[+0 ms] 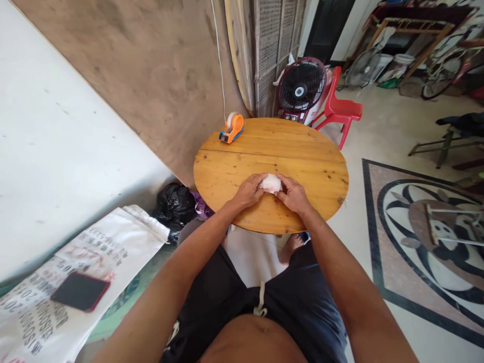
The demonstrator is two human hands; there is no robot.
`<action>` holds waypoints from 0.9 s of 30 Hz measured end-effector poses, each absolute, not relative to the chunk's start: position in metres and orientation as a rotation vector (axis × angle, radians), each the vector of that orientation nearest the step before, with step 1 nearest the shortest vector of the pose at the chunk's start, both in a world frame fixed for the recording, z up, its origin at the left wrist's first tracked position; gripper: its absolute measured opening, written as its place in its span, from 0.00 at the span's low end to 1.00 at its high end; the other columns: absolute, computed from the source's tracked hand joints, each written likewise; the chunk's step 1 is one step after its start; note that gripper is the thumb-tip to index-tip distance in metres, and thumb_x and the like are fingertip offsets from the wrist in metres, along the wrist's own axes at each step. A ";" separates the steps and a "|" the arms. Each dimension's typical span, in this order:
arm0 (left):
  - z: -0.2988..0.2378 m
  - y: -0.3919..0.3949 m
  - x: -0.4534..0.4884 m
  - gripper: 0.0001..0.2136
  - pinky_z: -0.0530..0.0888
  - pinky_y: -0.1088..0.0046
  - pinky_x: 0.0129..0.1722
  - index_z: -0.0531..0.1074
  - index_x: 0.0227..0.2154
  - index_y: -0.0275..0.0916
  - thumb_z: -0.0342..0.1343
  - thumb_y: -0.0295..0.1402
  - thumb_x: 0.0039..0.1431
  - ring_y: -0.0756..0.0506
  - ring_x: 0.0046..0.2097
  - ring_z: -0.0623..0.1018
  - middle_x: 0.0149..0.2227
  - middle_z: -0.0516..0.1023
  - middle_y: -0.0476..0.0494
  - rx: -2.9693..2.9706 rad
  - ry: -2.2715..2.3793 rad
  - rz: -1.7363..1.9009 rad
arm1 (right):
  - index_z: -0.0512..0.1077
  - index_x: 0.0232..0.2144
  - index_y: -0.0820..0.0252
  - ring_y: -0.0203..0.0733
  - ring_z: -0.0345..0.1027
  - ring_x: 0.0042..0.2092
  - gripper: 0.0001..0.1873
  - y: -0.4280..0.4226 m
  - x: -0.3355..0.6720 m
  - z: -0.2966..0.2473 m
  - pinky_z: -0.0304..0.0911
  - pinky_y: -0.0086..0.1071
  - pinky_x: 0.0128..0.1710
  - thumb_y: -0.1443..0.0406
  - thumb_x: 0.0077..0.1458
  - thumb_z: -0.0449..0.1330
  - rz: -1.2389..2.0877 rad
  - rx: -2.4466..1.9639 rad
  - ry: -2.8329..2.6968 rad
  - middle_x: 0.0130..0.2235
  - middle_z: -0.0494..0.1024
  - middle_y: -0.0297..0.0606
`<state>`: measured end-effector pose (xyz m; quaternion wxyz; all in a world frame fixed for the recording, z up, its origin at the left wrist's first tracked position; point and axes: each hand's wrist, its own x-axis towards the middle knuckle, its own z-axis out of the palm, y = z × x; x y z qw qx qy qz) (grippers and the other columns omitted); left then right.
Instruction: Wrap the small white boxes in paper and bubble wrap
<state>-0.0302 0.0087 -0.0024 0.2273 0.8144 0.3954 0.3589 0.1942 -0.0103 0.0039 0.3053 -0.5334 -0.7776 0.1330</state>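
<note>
A small white wrapped bundle [270, 183] lies on the round wooden table [302, 151], near its front edge. My left hand [248, 191] grips the bundle's left side with curled fingers. From the right, my right hand [293, 194] closes its fingers on the other side. Both hands rest on the tabletop. An orange tape dispenser [232, 128] with a white roll stands at the table's far left edge, well away from the hands.
A red-framed fan [301, 89] and a red plastic chair [338, 108] stand behind the table. A black plastic bag [175, 204] lies left of the table. A dark phone [80, 291] rests on a printed white sack [124, 237] at lower left.
</note>
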 end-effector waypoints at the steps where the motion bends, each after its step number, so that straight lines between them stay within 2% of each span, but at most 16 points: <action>1: -0.003 0.009 -0.030 0.26 0.72 0.57 0.62 0.67 0.62 0.36 0.55 0.27 0.60 0.39 0.59 0.74 0.59 0.75 0.34 2.242 1.093 0.989 | 0.68 0.65 0.59 0.55 0.71 0.49 0.37 -0.011 0.194 0.005 0.68 0.52 0.54 0.62 0.52 0.63 0.359 -1.419 -2.055 0.50 0.80 0.47; 8: 0.003 0.010 -0.028 0.27 0.71 0.57 0.62 0.68 0.61 0.34 0.60 0.35 0.60 0.37 0.59 0.75 0.58 0.75 0.33 2.231 1.150 0.916 | 0.68 0.65 0.61 0.54 0.71 0.49 0.37 -0.009 0.194 0.009 0.68 0.50 0.54 0.62 0.52 0.63 0.392 -1.453 -2.065 0.48 0.80 0.46; 10: 0.005 0.009 -0.028 0.26 0.71 0.58 0.62 0.69 0.60 0.34 0.60 0.34 0.59 0.38 0.58 0.75 0.58 0.75 0.33 2.229 1.156 0.928 | 0.67 0.65 0.61 0.54 0.71 0.49 0.37 -0.011 0.194 0.009 0.69 0.50 0.54 0.62 0.53 0.63 0.380 -1.426 -2.076 0.49 0.79 0.46; 12: 0.005 0.009 -0.027 0.25 0.72 0.59 0.61 0.69 0.60 0.35 0.58 0.30 0.59 0.39 0.58 0.75 0.58 0.75 0.33 2.232 1.151 0.951 | 0.66 0.66 0.61 0.54 0.70 0.54 0.37 -0.015 0.194 0.009 0.67 0.50 0.57 0.62 0.53 0.63 0.325 -1.359 -2.078 0.53 0.77 0.48; 16: 0.001 0.009 -0.026 0.25 0.72 0.60 0.62 0.69 0.59 0.35 0.54 0.26 0.57 0.40 0.58 0.75 0.57 0.74 0.34 2.256 1.128 0.999 | 0.65 0.66 0.61 0.56 0.63 0.63 0.35 -0.024 0.189 0.014 0.62 0.51 0.64 0.60 0.58 0.61 0.141 -1.251 -2.079 0.61 0.70 0.52; 19: -0.003 0.010 -0.025 0.24 0.71 0.59 0.63 0.69 0.57 0.35 0.54 0.25 0.56 0.40 0.60 0.73 0.59 0.72 0.32 2.266 1.145 1.020 | 0.70 0.61 0.59 0.55 0.64 0.61 0.28 -0.025 0.183 0.022 0.62 0.51 0.64 0.58 0.60 0.60 0.081 -1.210 -2.106 0.60 0.72 0.51; 22: -0.005 0.010 -0.023 0.22 0.69 0.57 0.65 0.68 0.56 0.34 0.55 0.26 0.57 0.39 0.64 0.70 0.61 0.70 0.30 2.267 1.134 1.054 | 0.77 0.52 0.58 0.53 0.69 0.56 0.19 -0.020 0.178 0.028 0.66 0.48 0.60 0.63 0.59 0.59 0.093 -1.177 -2.115 0.54 0.77 0.48; 25: -0.007 0.009 -0.022 0.21 0.72 0.59 0.61 0.67 0.56 0.33 0.57 0.34 0.61 0.39 0.59 0.74 0.57 0.73 0.30 2.228 1.106 1.062 | 0.79 0.45 0.58 0.49 0.72 0.52 0.16 -0.015 0.176 0.032 0.69 0.45 0.55 0.67 0.56 0.58 0.155 -1.145 -2.069 0.50 0.80 0.46; 27: -0.006 0.007 -0.021 0.25 0.74 0.59 0.58 0.64 0.59 0.34 0.59 0.40 0.62 0.38 0.56 0.76 0.56 0.74 0.31 2.191 1.148 1.031 | 0.80 0.41 0.57 0.47 0.74 0.49 0.14 -0.011 0.176 0.036 0.69 0.42 0.53 0.66 0.55 0.57 0.230 -1.125 -2.027 0.47 0.81 0.44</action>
